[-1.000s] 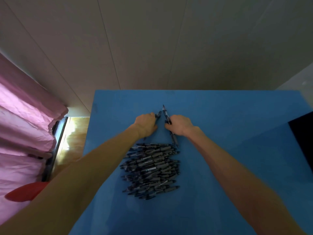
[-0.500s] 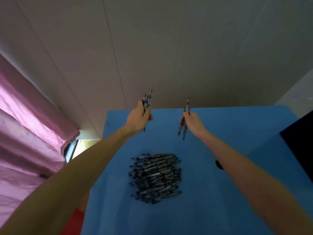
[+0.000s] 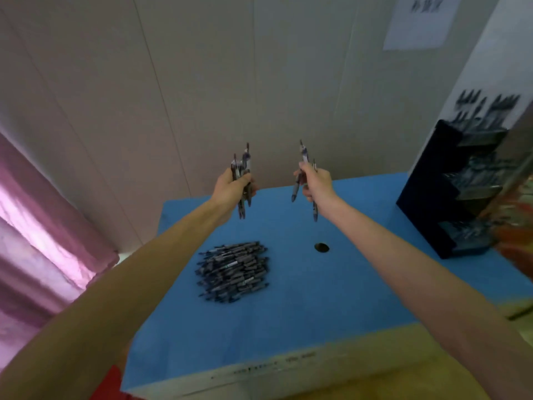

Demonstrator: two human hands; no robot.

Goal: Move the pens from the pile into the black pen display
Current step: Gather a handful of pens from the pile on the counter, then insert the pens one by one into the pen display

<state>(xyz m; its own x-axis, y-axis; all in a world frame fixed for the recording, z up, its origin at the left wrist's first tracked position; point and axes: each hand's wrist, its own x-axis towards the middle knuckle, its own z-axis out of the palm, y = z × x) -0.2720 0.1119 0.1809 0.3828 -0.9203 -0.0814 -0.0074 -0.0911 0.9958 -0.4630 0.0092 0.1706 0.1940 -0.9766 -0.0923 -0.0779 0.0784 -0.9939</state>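
Note:
A pile of dark pens [image 3: 233,272] lies on the blue table [image 3: 317,298], left of centre. My left hand [image 3: 232,189] is raised above the table's far edge, shut on a bunch of pens [image 3: 241,168] held upright. My right hand [image 3: 315,184] is level with it and grips two or three pens [image 3: 302,157], one of which hangs down. The black pen display [image 3: 450,194] stands at the table's right side, with tiered shelves that hold pens. It looks blurred.
A small dark hole [image 3: 321,247] sits in the table top, right of the pile. A pink curtain [image 3: 37,232] hangs at the left. A pale panelled wall stands behind, with a white paper sign [image 3: 421,21] at the upper right.
Both hands have lifted off the table with pens taken from the pile's far end. My view has tilted up and swung right, so the display has come into sight.

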